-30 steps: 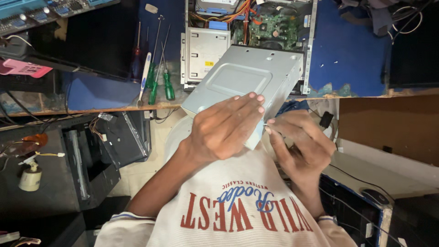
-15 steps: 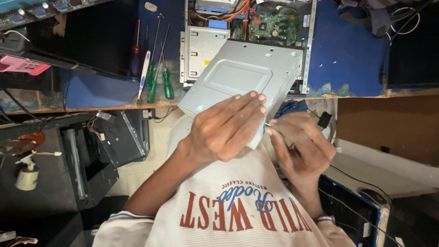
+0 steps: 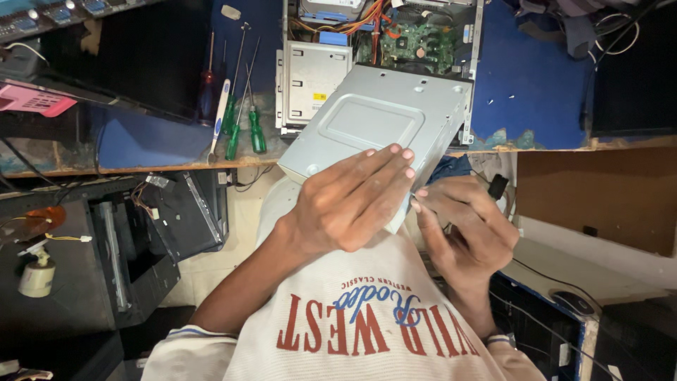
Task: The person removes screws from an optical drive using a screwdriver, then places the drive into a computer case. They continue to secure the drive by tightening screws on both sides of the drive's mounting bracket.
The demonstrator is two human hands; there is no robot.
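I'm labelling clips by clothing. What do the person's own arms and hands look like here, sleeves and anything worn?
Both hands are bare: no gloves, no rings visible. The left hand leads to a bare forearm, with a pale sleeve edged by a thin blue stripe near the elbow. The right hand has a small dark band at the wrist. The cream ribbed shirt with red and blue lettering fills the foreground.

A grey metal drive box (image 3: pixel 381 123) is held tilted over the near edge of a blue workbench (image 3: pixel 536 92). Its near end is covered by the left hand (image 3: pixel 349 204), fingers spread flat on top. The right hand (image 3: pixel 469 229) is pressed against the box's right side, its fingertips (image 3: pixel 417 204) touching the edge. An opened computer case (image 3: pixel 381 42) is seen beyond the box. Green-handled screwdrivers (image 3: pixel 243 130) are laid on the bench to the left.
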